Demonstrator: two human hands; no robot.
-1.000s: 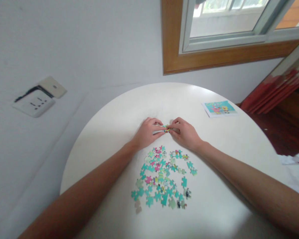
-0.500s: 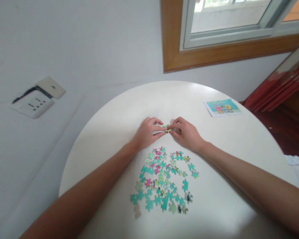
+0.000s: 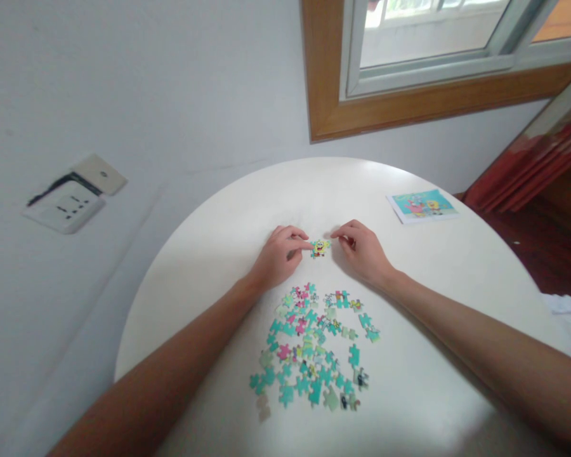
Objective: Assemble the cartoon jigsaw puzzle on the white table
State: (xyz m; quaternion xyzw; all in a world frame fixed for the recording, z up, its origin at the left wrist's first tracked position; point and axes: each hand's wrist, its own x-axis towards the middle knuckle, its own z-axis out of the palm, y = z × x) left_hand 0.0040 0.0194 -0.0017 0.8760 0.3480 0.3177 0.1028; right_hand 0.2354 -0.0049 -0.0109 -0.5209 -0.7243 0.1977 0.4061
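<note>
A small joined section of jigsaw puzzle (image 3: 320,248), showing a yellow cartoon face with green edges, lies on the white table between my hands. My left hand (image 3: 282,254) rests at its left, the stretched index finger touching the section's edge and the thumb held apart. On the other side, my right hand (image 3: 364,252) stands a little clear of the section, its fingers bent and apart with nothing visible in them. Closer to me spreads a group of loose puzzle pieces (image 3: 315,390), mostly teal, with some pink, yellow and pale green.
A picture card (image 3: 423,206) with cartoon figures lies at the right rear of the round white table (image 3: 209,235). Beyond the table are a wall with a socket (image 3: 66,206), a wood-framed window (image 3: 321,76) and a red curtain (image 3: 509,178).
My right hand has drawn back to the right from the puzzle section. The left fingers have shifted slightly left, so the yellow face now shows.
</note>
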